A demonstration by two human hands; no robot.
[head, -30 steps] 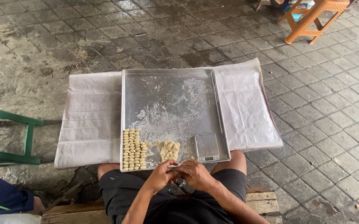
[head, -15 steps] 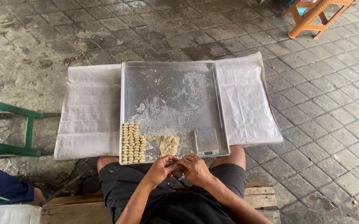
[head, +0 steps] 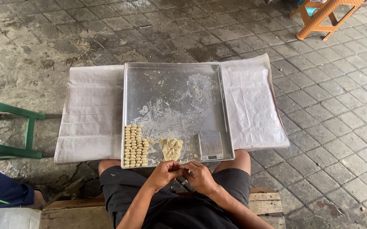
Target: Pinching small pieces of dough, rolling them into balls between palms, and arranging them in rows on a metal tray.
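Dough is the thing in hand: both hands meet over the person's lap, just below the near rim of a metal tray [head: 173, 70]. The left hand [head: 164, 173] curls inward with its fingertips pressed toward the right hand [head: 199, 177], and the two touch at the fingers (whatever small piece sits between them is hidden, so I cannot tell exactly what they pinch, nor whether it is pinched or only rolled).

Just beyond the hands, inside the tray near its front edge, lies a ragged lump of pale dough [head: 171, 148]. To its left, in the tray's near left corner, small shaped dough pieces [head: 134, 145] stand in tidy rows, touching one another. To the right of the lump, also against the front edge, sits a small flat digital scale [head: 210, 145] with a shiny top. The rest of the tray floor is bare metal dusted with floury smears.

The tray rests on a low surface covered by a white woven sheet [head: 91, 112], which shows on both sides of it. The person sits on a wooden pallet bench [head: 265, 202], wearing dark shorts, knees tucked under the tray's front edge.

Around all this is wet grey paving [head: 340, 127]. A green metal frame [head: 9, 131] stands at the left, an orange stool [head: 325, 15] at the upper right, and another person's blue sleeve [head: 1, 191] shows at the lower left.
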